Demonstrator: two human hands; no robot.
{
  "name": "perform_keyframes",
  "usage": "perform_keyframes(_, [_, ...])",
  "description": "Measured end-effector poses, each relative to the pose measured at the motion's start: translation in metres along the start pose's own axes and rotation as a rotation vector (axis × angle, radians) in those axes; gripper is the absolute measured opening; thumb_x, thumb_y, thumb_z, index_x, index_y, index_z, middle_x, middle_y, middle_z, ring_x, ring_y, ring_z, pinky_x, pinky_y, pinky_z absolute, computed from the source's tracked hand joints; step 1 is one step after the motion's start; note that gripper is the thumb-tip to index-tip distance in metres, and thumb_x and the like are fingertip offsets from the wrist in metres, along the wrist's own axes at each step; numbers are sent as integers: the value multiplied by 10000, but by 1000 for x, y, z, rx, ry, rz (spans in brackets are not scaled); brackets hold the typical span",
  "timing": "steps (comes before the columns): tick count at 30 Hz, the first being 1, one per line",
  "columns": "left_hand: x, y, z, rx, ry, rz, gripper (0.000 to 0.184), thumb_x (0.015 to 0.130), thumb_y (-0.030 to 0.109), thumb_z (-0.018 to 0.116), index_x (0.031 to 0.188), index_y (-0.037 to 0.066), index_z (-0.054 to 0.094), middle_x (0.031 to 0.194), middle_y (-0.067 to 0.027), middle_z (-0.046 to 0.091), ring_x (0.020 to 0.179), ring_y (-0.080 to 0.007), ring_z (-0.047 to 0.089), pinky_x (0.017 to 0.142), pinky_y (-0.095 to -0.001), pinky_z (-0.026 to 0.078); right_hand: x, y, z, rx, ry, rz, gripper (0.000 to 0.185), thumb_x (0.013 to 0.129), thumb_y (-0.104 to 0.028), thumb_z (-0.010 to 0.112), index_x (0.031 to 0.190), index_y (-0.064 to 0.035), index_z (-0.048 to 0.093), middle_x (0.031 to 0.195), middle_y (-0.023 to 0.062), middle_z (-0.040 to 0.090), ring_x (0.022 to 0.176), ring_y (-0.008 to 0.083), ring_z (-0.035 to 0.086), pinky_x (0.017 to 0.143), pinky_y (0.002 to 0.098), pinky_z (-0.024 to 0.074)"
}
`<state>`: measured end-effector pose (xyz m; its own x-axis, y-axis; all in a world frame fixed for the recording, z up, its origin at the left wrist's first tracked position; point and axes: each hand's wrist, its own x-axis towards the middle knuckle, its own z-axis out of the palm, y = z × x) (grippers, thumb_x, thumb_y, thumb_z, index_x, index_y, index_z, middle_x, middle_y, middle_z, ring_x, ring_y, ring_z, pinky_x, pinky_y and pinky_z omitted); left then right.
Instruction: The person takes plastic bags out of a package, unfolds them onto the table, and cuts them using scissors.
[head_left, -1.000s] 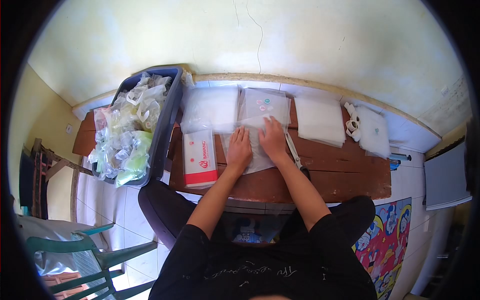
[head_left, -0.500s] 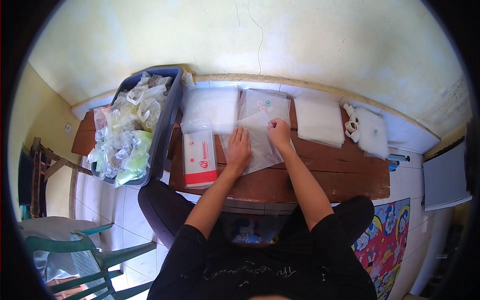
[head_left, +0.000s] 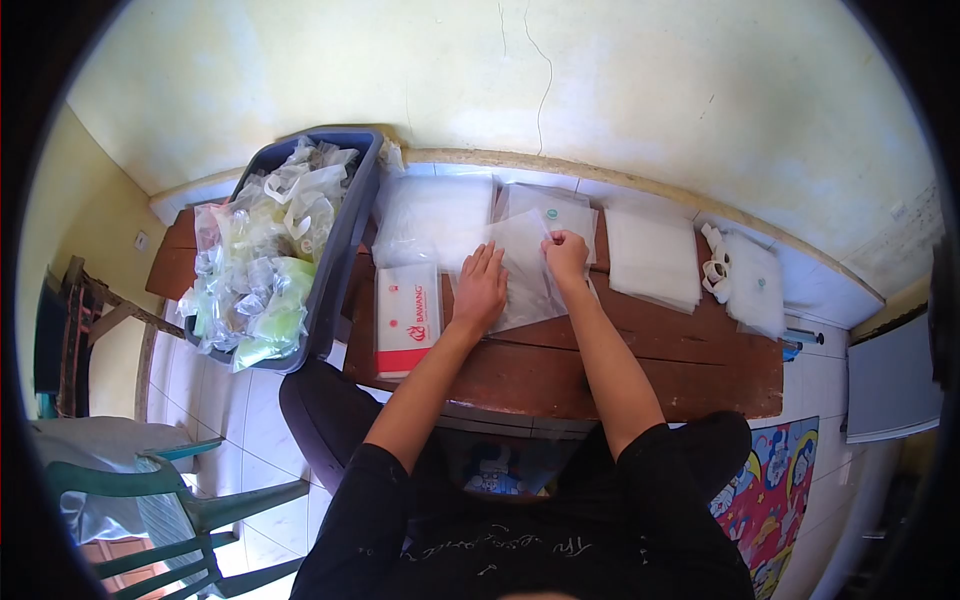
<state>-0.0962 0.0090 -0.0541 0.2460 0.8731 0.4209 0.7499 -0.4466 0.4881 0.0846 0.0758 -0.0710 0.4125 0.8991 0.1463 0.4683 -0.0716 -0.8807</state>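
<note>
A clear plastic bag lies slanted on the brown wooden table in front of me. My left hand rests flat on its left side with fingers stretched out. At its upper right edge, my right hand is closed in a pinch on the plastic. Behind it lie more clear bags with a round teal mark, partly covered by the bag I hold. Left of my left hand is a stack of printed bags with red "BAWANG" lettering and a red band.
A grey-blue tub full of crumpled plastic bags stands at the left. Stacks of clear bags lie at the back left and right. White sticker rolls sit beside another bag stack. A green chair is at lower left.
The bag's upper part now covers the pink marks that showed on the bags behind. My right hand keeps its pinch and my left hand stays flat. The view has shifted slightly.
</note>
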Motion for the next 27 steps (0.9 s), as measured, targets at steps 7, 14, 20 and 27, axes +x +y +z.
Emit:
perform_keyframes(7, [4,-11,13,87,-100,-12,464,976,281,469,1373,39,463,1481,-170,387,1382,-337,339,1139,-479,253,-18,-25,-7,-175,3,-115,313,727,-53,714,1028,3,651,877,151,666,875,317,652,808,381,512])
perform_keyframes(14, [1,-13,16,150,-134,-14,467,982,301,457,1381,59,463,1483,-165,388,1394,-328,324,1147,-473,237,-52,-30,-4,-252,67,-552,409,794,-59,640,1184,12,537,1231,222,530,1160,380,506,996,437,420])
perform_keyframes(20, [0,-13,15,160,-112,-4,459,980,302,464,1369,58,476,1473,-168,402,1388,-328,336,1141,-474,249,-63,-24,-6,-236,5,-621,360,804,-79,630,1144,23,568,1197,215,560,1142,377,527,996,434,432])
perform_keyframes(27, [1,-14,17,152,-122,-19,468,974,301,466,1373,55,471,1480,-167,394,1391,-327,330,1146,-467,242,-77,-32,-75,-401,-174,-457,304,797,-84,628,1092,-12,600,1128,190,588,1064,361,558,911,431,473])
